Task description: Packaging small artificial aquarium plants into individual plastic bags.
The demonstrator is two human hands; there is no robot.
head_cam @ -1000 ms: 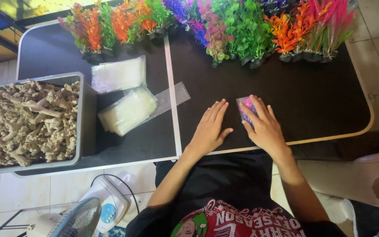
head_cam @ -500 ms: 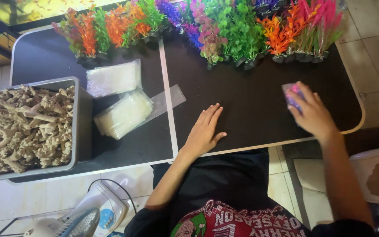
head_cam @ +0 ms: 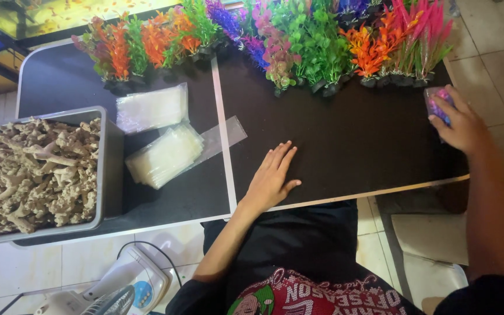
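Rightward travel of the right hand [head_cam: 459, 122] marks the change; a second ago it lay beside the left hand at the middle of the table, and now it sits at the far right end, fingers curled over a small clear packet of purple artificial plant [head_cam: 437, 104]; the packet has gone with it, from the centre of the dark tabletop [head_cam: 351, 151] to a spot just below the right end of the plant row; judged from this, the bagged piece is being set aside, away from the working area in front of the person. Left hand [head_cam: 270, 179] has kept its place; it lies flat and open, palm down, fingers spread, holding nothing. Packet orientation: mostly covered by the fingers, so only its upper part shows; its long axis appears to run roughly from the near edge of the table toward the far one, slightly tilted; which end is the plant's top cannot be told. Surroundings: a row of artificial aquarium plants [head_cam: 298, 41] in orange, green, purple and pink lines the far edge; two stacks of clear plastic bags [head_cam: 158, 131] lie on the left table section, with a single clear bag [head_cam: 224, 135] just beside them; a grey tray of pale coral-like rock pieces [head_cam: 30, 169] stands at the far left.
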